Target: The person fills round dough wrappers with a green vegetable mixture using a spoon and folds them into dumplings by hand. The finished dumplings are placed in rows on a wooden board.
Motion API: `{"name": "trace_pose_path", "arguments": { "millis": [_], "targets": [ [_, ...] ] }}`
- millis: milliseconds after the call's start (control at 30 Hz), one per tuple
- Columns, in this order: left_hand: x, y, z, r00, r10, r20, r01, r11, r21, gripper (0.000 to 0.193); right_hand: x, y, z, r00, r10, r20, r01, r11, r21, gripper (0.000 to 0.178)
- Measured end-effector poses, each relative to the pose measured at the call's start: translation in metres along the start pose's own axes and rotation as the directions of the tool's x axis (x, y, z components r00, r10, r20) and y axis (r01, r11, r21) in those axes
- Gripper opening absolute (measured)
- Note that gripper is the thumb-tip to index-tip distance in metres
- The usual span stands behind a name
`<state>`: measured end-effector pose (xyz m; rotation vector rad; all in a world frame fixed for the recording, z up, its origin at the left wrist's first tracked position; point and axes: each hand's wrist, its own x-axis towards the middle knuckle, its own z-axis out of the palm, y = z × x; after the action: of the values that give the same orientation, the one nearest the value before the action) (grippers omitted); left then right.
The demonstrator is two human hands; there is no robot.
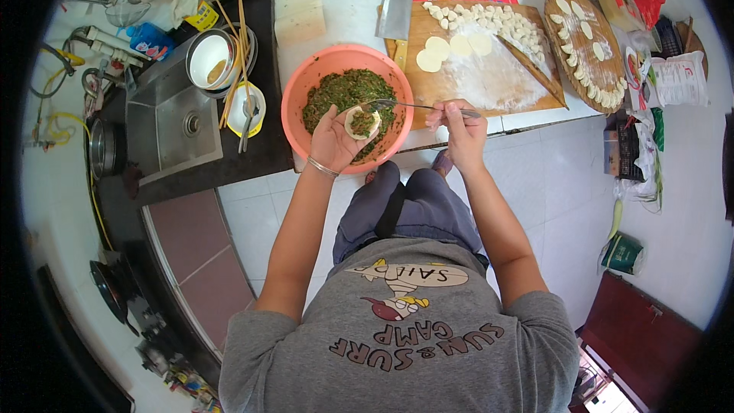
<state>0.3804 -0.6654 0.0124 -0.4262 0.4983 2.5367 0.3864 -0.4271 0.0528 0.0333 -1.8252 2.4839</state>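
A round dumpling wrapper (352, 131) with a dab of green-brown filling on it rests in my left hand (334, 140), whose fingers curl around it. My right hand (463, 128) grips a long metal spoon (419, 106), its tip at the filling on the wrapper. Both hands are over the near side of a large pink basin (293, 86), which holds a heap of chopped green filling (344, 90). To the right, flat wrappers (433, 53) and many small dough pieces (522, 28) lie on a floured wooden board (497, 76).
A rolling pin (531, 70) lies across the board. Beside it are a cleaver (394, 15) and a round board (569, 1) edged with finished dumplings (585, 86). At left is a steel sink (180, 138), with bowls (200, 50) and chopsticks (243, 38) on its rim.
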Motion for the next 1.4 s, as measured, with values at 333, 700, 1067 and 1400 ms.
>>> {"name": "trace_pose_path", "arguments": {
  "millis": [333, 700, 1067, 1400],
  "targets": [
    [0.003, 0.002, -0.003, 1.0, -0.012, -0.012, 0.012, 0.999, 0.033, 0.054, 0.003, 0.013, 0.008, 0.993, 0.041, 0.115, -0.028, 0.993, -0.113, 0.025],
    [0.002, 0.005, 0.004, 0.999, 0.035, -0.018, -0.035, 0.999, 0.01, 0.054, 0.007, 0.0, -0.003, 0.989, 0.097, 0.108, -0.098, 0.995, -0.001, 0.025],
    [0.002, -0.001, 0.003, 1.0, -0.021, 0.0, 0.021, 1.0, 0.007, 0.06, 0.013, 0.011, -0.003, 0.975, 0.167, 0.144, -0.144, 0.977, -0.16, 0.025],
    [-0.004, 0.002, 0.006, 1.0, 0.004, 0.001, -0.004, 1.0, 0.003, 0.058, 0.018, 0.002, -0.009, 0.978, 0.083, 0.192, -0.05, 0.984, -0.17, 0.026]
  ]
}}
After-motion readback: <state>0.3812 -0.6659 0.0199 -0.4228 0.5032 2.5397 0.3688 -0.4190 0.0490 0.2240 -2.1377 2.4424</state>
